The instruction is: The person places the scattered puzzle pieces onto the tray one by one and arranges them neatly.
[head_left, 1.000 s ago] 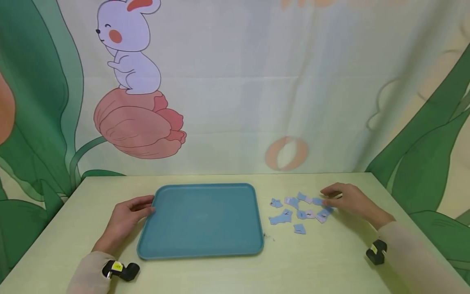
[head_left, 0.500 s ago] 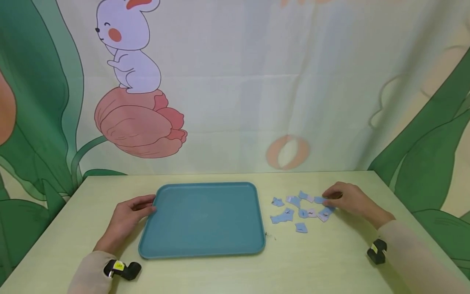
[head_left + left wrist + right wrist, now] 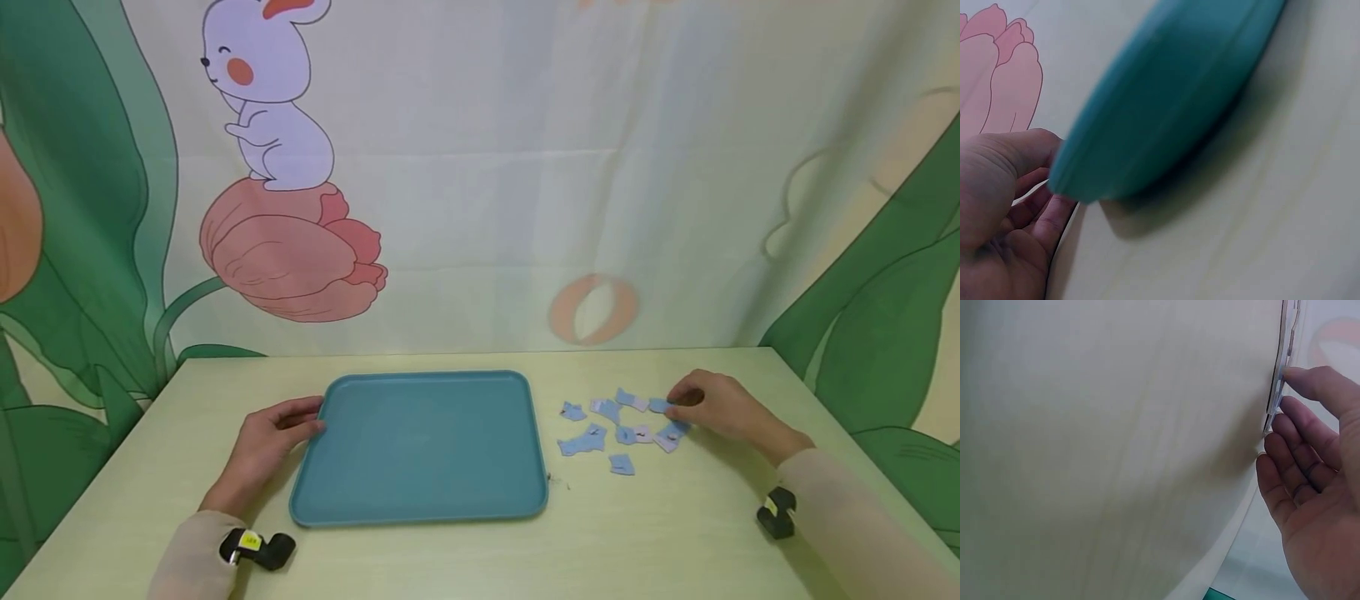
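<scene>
Blue pieces (image 3: 625,435): thin and flat, with wavy, notched outlines; light blue, partly pale lilac, marked here and there with small dark strokes too fine to read.
Scatter: spread in a loose cluster on the pale surface (image 3: 600,550), just right of the tray (image 3: 416,450); in places edge to edge, elsewhere single, as at the front and at the back left of the cluster.
Edge-on, right wrist view: narrow, pale and broken like a strip.
Tray: teal, shallow and oblong, with rounded corners and a raised rim; resting left of the cluster.
Left hand (image 3: 262,442): touching the tray's left rim with thumb and forefinger tips, fingers loosely bent, a narrow gap between.
Right hand (image 3: 716,407): touching the rightmost pieces with the thumb, fingers relaxed and gently curved, slightly parted from the thumb.
Curtain (image 3: 465,167): pale, printed with a white rabbit on a pink tulip.
</scene>
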The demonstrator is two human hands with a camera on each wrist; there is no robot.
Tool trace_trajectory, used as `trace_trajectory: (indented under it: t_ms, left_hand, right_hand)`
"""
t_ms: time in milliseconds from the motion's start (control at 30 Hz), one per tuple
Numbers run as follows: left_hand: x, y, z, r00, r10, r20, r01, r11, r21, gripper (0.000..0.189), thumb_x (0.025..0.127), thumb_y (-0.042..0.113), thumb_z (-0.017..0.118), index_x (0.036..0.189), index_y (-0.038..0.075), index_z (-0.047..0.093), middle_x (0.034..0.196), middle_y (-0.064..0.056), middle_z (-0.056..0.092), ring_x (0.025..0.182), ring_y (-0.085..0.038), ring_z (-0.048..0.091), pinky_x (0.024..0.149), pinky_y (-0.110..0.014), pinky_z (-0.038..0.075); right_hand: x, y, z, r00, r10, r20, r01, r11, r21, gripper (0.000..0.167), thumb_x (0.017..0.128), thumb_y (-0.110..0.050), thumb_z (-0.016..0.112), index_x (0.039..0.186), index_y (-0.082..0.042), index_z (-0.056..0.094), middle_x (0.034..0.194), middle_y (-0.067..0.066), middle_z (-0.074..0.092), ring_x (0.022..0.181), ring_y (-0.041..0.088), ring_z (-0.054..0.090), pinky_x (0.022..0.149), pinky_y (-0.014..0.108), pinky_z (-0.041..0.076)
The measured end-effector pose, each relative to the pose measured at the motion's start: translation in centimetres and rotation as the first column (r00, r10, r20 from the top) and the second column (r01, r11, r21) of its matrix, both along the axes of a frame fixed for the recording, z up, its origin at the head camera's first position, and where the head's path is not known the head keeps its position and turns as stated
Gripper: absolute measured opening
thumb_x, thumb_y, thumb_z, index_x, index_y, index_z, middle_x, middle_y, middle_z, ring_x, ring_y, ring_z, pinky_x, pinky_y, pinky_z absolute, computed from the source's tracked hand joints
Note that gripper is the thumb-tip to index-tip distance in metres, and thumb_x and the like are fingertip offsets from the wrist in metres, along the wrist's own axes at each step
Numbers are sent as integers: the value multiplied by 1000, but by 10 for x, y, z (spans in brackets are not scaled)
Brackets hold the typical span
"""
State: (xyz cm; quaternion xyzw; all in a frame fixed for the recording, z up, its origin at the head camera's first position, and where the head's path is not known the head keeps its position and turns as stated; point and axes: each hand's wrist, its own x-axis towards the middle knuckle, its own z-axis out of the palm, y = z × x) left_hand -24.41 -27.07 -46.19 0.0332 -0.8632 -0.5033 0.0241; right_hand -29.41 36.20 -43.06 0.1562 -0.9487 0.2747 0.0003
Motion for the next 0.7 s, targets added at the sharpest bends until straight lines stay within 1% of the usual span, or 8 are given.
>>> trace_trajectory:
  t_ms: [100, 200, 400, 600, 700]
  left_hand:
    - [0, 0, 0, 1000, -3, -4, 3, 1000, -6, 48, 104, 12, 70, 148, -3, 59, 141, -25, 64, 126, -37, 63, 97, -27, 57]
    - [0, 0, 0, 1000, -4, -9, 4, 1000, 0, 47, 104, 11, 70, 147, -3, 59, 141, -25, 64, 125, -37, 63, 96, -25, 56]
    - [-2, -1, -1, 1000, -5, -25, 6, 1000, 25, 46, 103, 8, 70, 146, -4, 60, 140, -25, 64, 124, -36, 64, 92, -18, 55]
    - [-2, -2, -2, 1000, -3, -29, 3, 1000, 29, 45, 103, 8, 71, 145, -3, 61, 139, -24, 64, 123, -35, 64, 92, -17, 55]
    - [-2, -2, -3, 1000, -1, -24, 1, 1000, 26, 46, 103, 9, 71, 146, -3, 61, 139, -24, 64, 123, -35, 64, 93, -19, 55]
  right_hand:
    - [0, 0, -1, 1000, -20, 14, 20, 1000, -7, 26, 92, -18, 84, 105, 2, 73, 99, 6, 69, 90, 21, 62, 76, 33, 53]
    - [-1, 1, -1, 999, -43, 20, 43, 999, -16, 27, 93, -19, 82, 106, 3, 71, 100, 7, 69, 92, 22, 62, 77, 34, 52]
    - [-2, 0, 2, 998, -67, 11, 68, 997, -32, 25, 97, -20, 78, 110, 1, 70, 102, 6, 70, 95, 23, 64, 78, 31, 53]
    - [-1, -11, 11, 998, -52, -44, 49, 996, -69, 26, 99, -20, 77, 113, 1, 69, 105, 8, 71, 99, 27, 67, 79, 28, 55]
    - [0, -18, 15, 996, -46, -72, 40, 996, -77, 28, 100, -22, 77, 115, 1, 70, 105, 8, 72, 100, 27, 68, 82, 27, 56]
